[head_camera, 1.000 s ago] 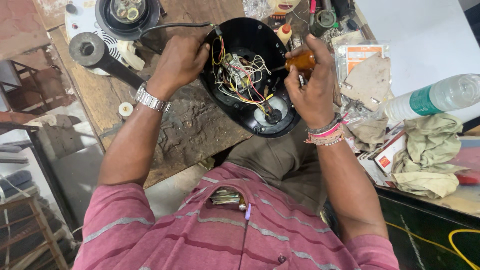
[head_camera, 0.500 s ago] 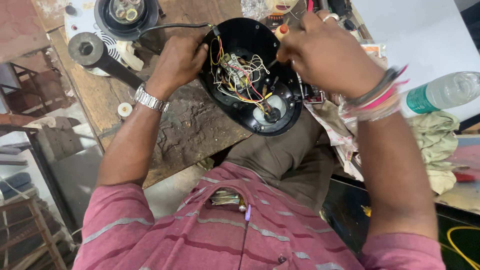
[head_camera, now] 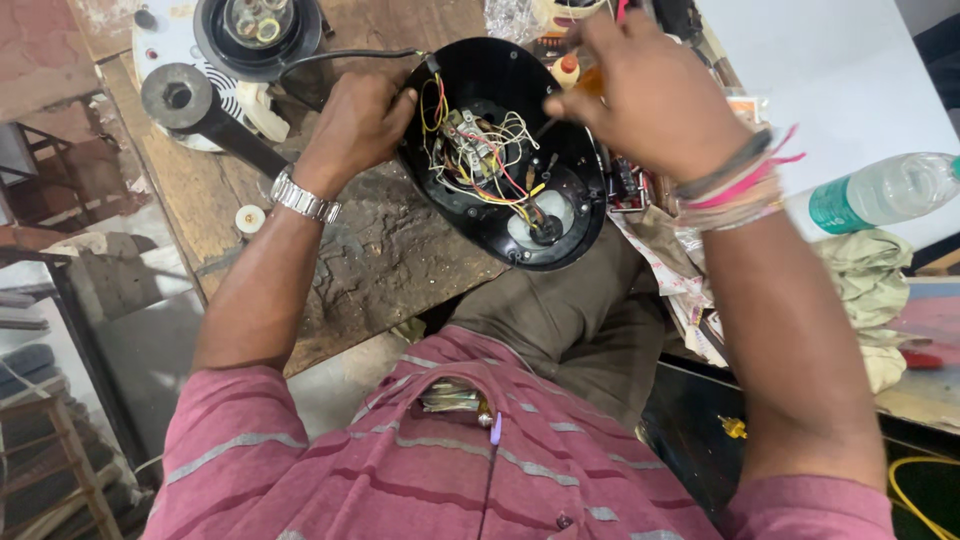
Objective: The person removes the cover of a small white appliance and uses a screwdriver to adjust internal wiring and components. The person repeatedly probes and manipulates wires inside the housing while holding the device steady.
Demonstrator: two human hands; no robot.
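At upper centre of the frame, the left hand [head_camera: 352, 125] grips the rim of the black oval plastic housing [head_camera: 505, 150], steadying it; the right hand [head_camera: 650, 95] pinches an orange-handled screwdriver [head_camera: 585, 80], best kept clear of the coloured wires [head_camera: 480, 160].

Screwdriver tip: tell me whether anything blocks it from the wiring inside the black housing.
Nothing visible does. The right hand holds the screwdriver over the open black housing, its shaft reaching the wiring. The left hand grips the housing's rim, clear of the tool.

Right hand [head_camera: 650, 95] moved over the housing [head_camera: 505, 150] (screwdriver [head_camera: 575, 90] now inside)
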